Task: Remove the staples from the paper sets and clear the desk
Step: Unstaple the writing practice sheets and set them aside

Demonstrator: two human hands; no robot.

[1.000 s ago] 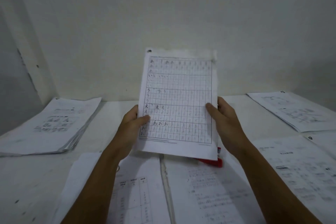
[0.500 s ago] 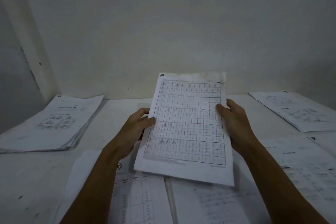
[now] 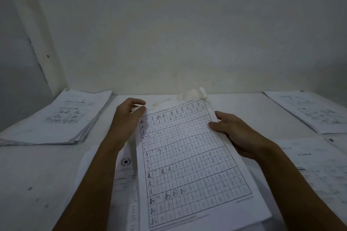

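Lowered from upright to nearly flat, the white grid-printed handwriting practice paper set [image 3: 187, 159] fills centre frame. Left hand [image 3: 129, 116] now pinches its upper-left corner; right hand [image 3: 236, 133] grips the right edge, above the pale worktop [image 3: 37, 174].

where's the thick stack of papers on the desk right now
In the head view the thick stack of papers lies at the far left of the desk, near the wall, left of the left hand and apart from the grid practice sheet.
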